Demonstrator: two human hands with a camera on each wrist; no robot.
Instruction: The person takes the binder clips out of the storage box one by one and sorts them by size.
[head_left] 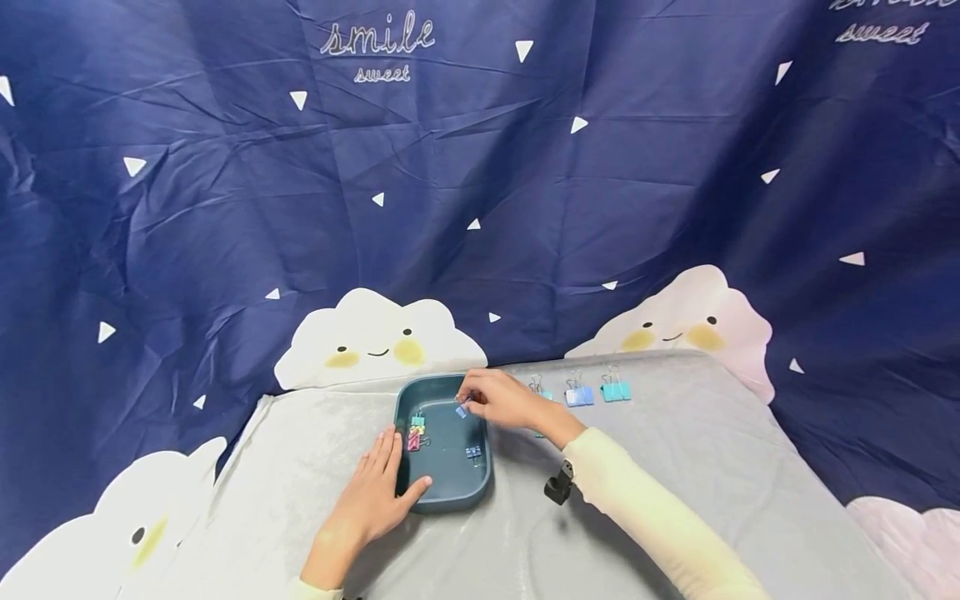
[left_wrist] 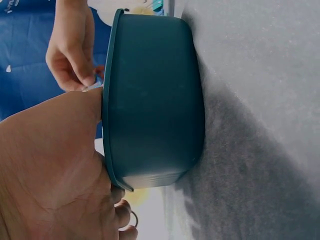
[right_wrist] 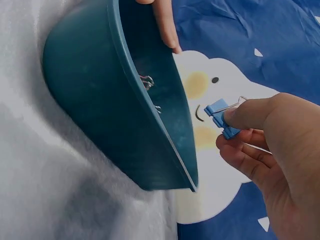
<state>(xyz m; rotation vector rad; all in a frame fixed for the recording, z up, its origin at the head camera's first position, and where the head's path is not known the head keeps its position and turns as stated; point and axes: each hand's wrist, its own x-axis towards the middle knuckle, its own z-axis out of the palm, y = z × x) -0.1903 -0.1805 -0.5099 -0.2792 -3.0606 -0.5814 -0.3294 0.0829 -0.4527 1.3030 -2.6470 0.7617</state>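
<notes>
My right hand (head_left: 504, 400) pinches a small blue binder clip (right_wrist: 220, 116) between thumb and fingertips, over the far right part of a dark teal bin (head_left: 442, 483). The clip's wire handle points back toward the palm in the right wrist view. My left hand (head_left: 375, 490) rests at the bin's near left corner, fingers straight along the left rim and thumb over the front rim. Inside the bin, pink (head_left: 414, 440), yellow and teal binder clips lie close together at the left, and a blue patterned clip (head_left: 473, 452) lies at the right.
Right of the bin, a blue-and-white binder clip (head_left: 579, 396) and a teal one (head_left: 617, 391) lie in a row, with another teal clip partly behind my right hand. A grey cloth (head_left: 690, 450) covers the table; a dark blue curtain (head_left: 450, 167) hangs behind.
</notes>
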